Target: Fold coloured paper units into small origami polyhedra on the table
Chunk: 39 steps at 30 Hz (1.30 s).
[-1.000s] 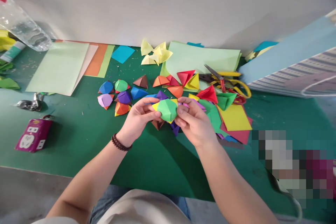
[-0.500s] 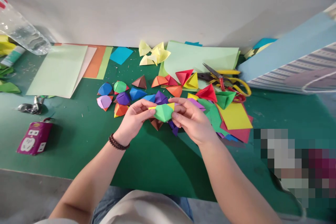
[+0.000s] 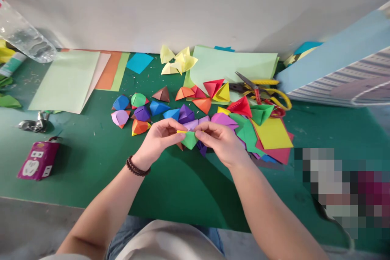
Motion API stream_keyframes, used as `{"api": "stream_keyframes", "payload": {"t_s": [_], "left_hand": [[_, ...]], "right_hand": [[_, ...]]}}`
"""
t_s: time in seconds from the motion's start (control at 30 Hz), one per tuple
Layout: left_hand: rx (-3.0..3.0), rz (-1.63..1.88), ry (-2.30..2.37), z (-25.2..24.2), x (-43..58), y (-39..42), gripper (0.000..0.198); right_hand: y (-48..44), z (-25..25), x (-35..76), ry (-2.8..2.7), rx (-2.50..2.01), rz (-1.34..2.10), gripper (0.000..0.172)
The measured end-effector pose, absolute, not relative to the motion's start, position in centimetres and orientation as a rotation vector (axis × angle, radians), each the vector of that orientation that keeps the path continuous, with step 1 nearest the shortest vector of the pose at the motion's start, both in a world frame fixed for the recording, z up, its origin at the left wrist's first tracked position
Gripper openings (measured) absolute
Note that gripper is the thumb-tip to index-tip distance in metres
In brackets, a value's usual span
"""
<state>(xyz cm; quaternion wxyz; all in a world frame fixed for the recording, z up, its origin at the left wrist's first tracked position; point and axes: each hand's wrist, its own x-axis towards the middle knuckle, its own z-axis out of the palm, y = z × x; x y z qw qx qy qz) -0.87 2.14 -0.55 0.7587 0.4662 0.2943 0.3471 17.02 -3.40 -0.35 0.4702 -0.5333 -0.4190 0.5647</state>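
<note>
A small folded paper piece (image 3: 190, 141), green with yellow corners, is pinched between both hands above the table. My left hand (image 3: 162, 134) grips its left corner with thumb and forefinger. On the other side, my right hand (image 3: 219, 138) pinches the right end, its fingers covering that corner. Just beyond the hands lie folded paper pieces in several colours, among them a purple one (image 3: 186, 113), a lilac one (image 3: 224, 120) and a blue one (image 3: 159, 108). Further left are two-coloured pieces, such as an orange one (image 3: 140, 126) with yellow tips.
Scissors (image 3: 262, 93) lie behind a yellow paper sheet (image 3: 272, 135) on the right. Pale green sheets (image 3: 68, 79) rest at the left, near a water bottle (image 3: 27, 34), keys (image 3: 36, 123) and a purple drink carton (image 3: 39, 159). A blue paper bag (image 3: 335, 61) stands at right.
The green and yellow piece has tilted, so its green face shows less and its yellow edge has turned. Both hands have come slightly closer together and still pinch it.
</note>
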Motion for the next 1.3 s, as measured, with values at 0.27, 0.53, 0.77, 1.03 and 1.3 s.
{"api": "stream_keyframes", "payload": {"t_s": [0.27, 0.53, 0.77, 1.03, 1.3], "left_hand": [[1.147, 0.861, 0.474, -0.1, -1.1, 2.0, 0.006], [1.46, 0.975, 0.251, 0.6, -1.2, 1.9, 0.011], [1.495, 0.989, 0.19, 0.4, -1.3, 2.2, 0.013], [1.101, 0.875, 0.419, 0.1, -0.6, 1.4, 0.004], [0.844, 0.637, 0.659, -0.1, -0.6, 1.6, 0.03]], "right_hand": [[-4.2, 0.7, 17.2, -1.358, -1.171, 1.048, 0.008], [-4.9, 1.8, 17.0, -1.713, -1.06, 0.567, 0.019], [-4.6, 2.0, 17.1, -1.784, -0.974, 0.452, 0.012], [-4.7, 1.1, 16.4, -1.384, -1.174, 0.92, 0.014], [-3.6, 0.5, 16.3, -0.697, -1.25, 1.314, 0.036]]}}
